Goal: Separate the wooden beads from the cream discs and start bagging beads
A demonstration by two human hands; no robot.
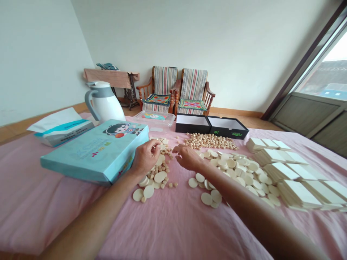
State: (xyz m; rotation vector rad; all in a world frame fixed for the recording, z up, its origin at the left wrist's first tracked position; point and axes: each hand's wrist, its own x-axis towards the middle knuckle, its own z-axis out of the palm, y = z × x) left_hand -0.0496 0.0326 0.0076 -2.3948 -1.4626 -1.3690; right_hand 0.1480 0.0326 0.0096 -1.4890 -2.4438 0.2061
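Note:
My left hand (145, 156) is over the mixed pile by the blue box, its fingers curled together in a pinch; I cannot make out what, if anything, is in them. Beneath it lie wooden discs (160, 176) mixed with small wooden cubes (162, 168). To the right, my right hand (187, 156) hovers low over the cloth with its fingers apart and nothing visible in them. Close to that hand are a large heap of pale wooden discs (248, 177) and, behind it, a heap of small wooden cubes (210, 141).
A light blue box (108, 144) stands left, with a tissue pack (65, 130) and a white jug (105, 104) beyond. At the back are a clear plastic container (155, 119) and a black two-part box (192, 124). Stacked pale rectangular pieces (298, 193) line the right of the pink cloth (168, 227).

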